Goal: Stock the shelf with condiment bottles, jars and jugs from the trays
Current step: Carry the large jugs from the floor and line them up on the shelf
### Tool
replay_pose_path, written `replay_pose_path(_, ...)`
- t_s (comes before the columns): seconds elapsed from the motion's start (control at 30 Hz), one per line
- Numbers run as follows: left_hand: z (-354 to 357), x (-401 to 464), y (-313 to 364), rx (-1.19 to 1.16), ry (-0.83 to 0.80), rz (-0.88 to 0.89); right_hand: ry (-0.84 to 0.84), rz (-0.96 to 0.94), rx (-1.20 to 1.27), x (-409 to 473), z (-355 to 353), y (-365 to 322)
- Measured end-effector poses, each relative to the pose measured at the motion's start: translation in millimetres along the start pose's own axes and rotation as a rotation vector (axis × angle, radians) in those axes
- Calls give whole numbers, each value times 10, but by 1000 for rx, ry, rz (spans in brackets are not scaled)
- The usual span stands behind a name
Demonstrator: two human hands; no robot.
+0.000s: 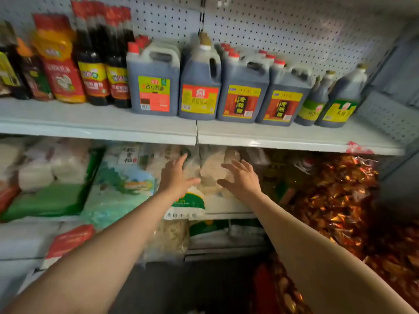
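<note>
Shelf jugs above both spread hands.

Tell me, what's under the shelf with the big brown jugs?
Under the shelf sit clear food bags and shiny red packets. Both hands cover some bags.

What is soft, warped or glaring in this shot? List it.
Head view: wide-angle bending bows the shelf edge and leans the jugs outward; motion blur softens both hands, left hand and right hand, and the bagged goods; the lower corners fall dark; foil packets throw orange glints.
</note>
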State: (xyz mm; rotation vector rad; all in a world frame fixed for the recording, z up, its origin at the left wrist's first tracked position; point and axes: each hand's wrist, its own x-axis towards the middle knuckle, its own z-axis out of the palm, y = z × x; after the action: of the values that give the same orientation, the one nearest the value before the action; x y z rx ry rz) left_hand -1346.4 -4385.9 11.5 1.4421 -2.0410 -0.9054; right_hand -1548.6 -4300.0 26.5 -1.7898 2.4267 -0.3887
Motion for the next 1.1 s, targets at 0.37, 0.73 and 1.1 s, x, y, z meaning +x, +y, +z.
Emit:
replay_pose_path(0.37, 989, -1068, -1146, 20, -241, -256, -364, 133, 71, -1173, 1591, 492)
replay_pose_path(0.73, 2681, -2335, -3021, -43, -498, -596, -791, 428, 314, -2422, 3941, 1319)
replay_pose_path(1.1, 4263, -3130, -4568, -165, -684, -745, -776, 701, 574, -3192, 5832, 1870)
